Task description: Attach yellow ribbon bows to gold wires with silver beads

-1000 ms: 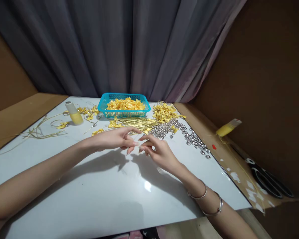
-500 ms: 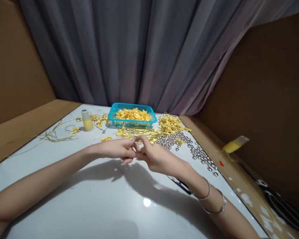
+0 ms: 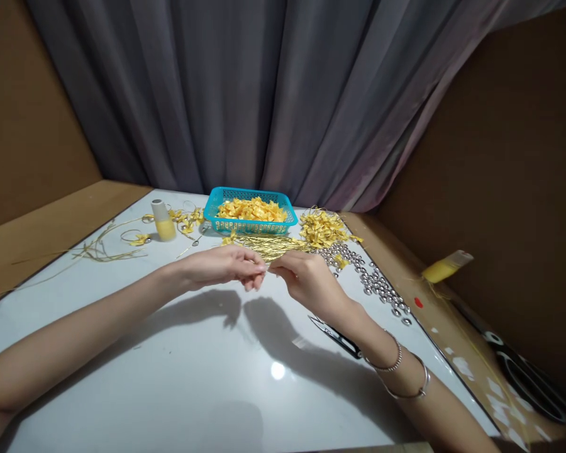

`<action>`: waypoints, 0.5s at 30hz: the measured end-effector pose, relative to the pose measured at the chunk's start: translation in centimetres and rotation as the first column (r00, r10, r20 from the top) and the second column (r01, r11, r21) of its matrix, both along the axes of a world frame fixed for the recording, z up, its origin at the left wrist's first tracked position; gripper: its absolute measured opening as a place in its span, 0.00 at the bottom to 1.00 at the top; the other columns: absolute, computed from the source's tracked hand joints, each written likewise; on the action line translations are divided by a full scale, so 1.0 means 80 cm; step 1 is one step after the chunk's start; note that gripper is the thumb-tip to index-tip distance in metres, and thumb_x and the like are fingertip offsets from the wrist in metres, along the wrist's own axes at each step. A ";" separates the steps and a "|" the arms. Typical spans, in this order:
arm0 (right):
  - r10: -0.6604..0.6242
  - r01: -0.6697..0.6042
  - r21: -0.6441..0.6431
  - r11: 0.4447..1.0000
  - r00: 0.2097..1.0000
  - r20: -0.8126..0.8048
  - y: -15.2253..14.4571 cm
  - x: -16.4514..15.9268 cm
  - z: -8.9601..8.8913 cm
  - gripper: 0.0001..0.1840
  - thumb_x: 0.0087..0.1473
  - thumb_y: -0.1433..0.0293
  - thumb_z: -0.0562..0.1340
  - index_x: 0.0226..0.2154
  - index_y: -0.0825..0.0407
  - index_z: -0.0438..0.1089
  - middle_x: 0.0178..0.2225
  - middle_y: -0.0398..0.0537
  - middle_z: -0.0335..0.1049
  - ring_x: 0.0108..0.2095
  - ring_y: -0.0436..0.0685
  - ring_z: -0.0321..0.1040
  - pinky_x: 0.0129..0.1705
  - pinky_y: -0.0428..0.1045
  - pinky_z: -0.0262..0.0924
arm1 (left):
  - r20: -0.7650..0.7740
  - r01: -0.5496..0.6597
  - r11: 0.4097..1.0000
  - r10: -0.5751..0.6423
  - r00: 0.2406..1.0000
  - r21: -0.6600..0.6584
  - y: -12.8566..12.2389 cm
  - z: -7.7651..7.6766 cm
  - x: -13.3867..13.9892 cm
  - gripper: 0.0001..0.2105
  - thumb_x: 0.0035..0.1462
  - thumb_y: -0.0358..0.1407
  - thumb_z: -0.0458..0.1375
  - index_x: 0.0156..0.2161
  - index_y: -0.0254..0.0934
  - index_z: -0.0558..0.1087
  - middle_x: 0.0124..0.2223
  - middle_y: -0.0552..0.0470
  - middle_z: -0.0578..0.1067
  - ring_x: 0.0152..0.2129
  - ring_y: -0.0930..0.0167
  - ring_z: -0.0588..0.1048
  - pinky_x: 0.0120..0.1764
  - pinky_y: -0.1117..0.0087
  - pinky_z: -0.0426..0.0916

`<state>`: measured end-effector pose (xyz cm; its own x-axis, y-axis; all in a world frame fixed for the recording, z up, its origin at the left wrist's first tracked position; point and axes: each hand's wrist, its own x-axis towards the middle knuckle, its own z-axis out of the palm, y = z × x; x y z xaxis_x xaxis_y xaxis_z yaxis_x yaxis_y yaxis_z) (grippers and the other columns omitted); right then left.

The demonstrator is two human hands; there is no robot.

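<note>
Above the middle of the white table, my left hand (image 3: 231, 264) and my right hand (image 3: 306, 277) meet fingertip to fingertip, both closed in a pinch. Whatever lies between the fingertips is too small to make out. Just beyond them is a bundle of gold cords (image 3: 268, 244). A blue basket (image 3: 209, 220) behind the bundle holds yellow bows (image 3: 252, 209). Right of it lies a pile of yellow bows with cords (image 3: 324, 228), and many silver beads (image 3: 375, 280) spread toward the right edge. Small thread snips (image 3: 337, 338) lie under my right wrist.
A bottle with yellow contents (image 3: 163, 220) stands at the back left beside loose cords (image 3: 106, 247) and a few finished-looking bows. On the brown ledge at the right are a second yellow bottle lying tilted (image 3: 446, 267), black-handled scissors (image 3: 523, 384) and paper scraps. A grey curtain (image 3: 245, 94) hangs behind.
My hands have shifted from overlapping fingers to a fingertip pinch, with my right hand's fingers now drawn together. The view has tilted slightly, and more of the snips shows.
</note>
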<state>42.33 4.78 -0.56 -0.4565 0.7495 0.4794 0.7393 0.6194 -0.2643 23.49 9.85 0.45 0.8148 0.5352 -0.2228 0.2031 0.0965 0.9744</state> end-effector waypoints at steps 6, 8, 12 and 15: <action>-0.053 0.071 0.233 0.970 0.995 -0.083 0.006 -0.001 -0.016 0.14 0.58 0.76 0.53 0.28 0.55 0.72 0.24 0.49 0.71 0.26 0.52 0.66 0.29 0.46 0.57 | 0.253 -0.137 0.942 0.219 0.942 -0.308 0.000 -0.009 0.008 0.07 0.45 0.30 0.64 0.23 0.31 0.69 0.22 0.57 0.65 0.19 0.80 0.60 0.26 0.76 0.56; -0.037 0.059 0.278 0.959 0.996 -0.085 0.004 -0.003 -0.018 0.14 0.59 0.76 0.52 0.29 0.55 0.71 0.25 0.49 0.71 0.27 0.52 0.65 0.29 0.46 0.57 | 0.294 -0.164 0.926 0.271 0.917 -0.341 -0.003 -0.011 0.010 0.07 0.45 0.27 0.62 0.22 0.32 0.68 0.21 0.58 0.62 0.18 0.81 0.57 0.24 0.77 0.54; -0.039 0.053 0.299 0.953 0.998 -0.052 0.000 -0.006 -0.016 0.15 0.59 0.78 0.50 0.29 0.55 0.70 0.24 0.49 0.69 0.27 0.52 0.64 0.30 0.47 0.57 | 0.336 -0.191 0.904 0.329 0.882 -0.383 -0.010 -0.010 0.012 0.06 0.48 0.27 0.60 0.22 0.32 0.68 0.22 0.57 0.62 0.18 0.80 0.56 0.24 0.76 0.56; -0.100 0.101 0.260 0.960 0.995 -0.016 0.000 -0.003 -0.009 0.14 0.60 0.74 0.51 0.28 0.55 0.68 0.25 0.49 0.69 0.27 0.53 0.64 0.28 0.47 0.55 | 0.325 -0.216 0.883 0.367 0.872 -0.416 -0.011 -0.008 0.013 0.06 0.48 0.27 0.59 0.22 0.31 0.69 0.21 0.58 0.61 0.17 0.81 0.54 0.24 0.77 0.56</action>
<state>42.08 4.82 -1.24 -0.3840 0.6406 0.6650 0.8008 0.5895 -0.1055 24.53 8.98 -0.17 0.6925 0.7062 -0.1472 -0.2720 0.4447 0.8534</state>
